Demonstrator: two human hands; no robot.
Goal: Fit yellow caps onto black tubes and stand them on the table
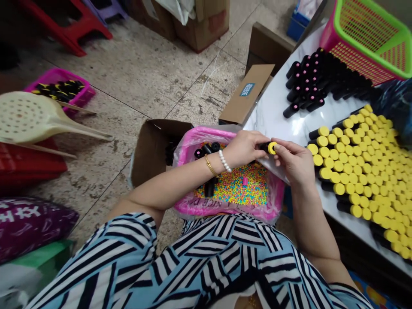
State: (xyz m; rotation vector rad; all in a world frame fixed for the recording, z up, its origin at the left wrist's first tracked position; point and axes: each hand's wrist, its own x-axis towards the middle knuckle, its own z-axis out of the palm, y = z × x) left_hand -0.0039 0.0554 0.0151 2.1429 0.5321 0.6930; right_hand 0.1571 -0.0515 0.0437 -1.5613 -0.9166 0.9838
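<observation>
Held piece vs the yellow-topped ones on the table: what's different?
The held piece shows a yellow ring around a dark centre; the yellow-topped pieces show solid yellow ends. The held piece is between the left hand and right hand; the yellow-topped pieces crowd together on the table. Both are black and yellow.

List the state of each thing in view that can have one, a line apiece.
Left hand: closed on the black tube.
Right hand: pinching the yellow ring.
Black tube: held, yellow ring at its end.
Pink tray: plastic-lined, holding beads and loose tubes.
Yellow-topped tubes: standing packed together.
Pink-tipped tubes: standing grouped.
Green-rimmed basket: upright.
Cardboard box beside the tray: open.
Floor basket: holding black and yellow pieces.
</observation>
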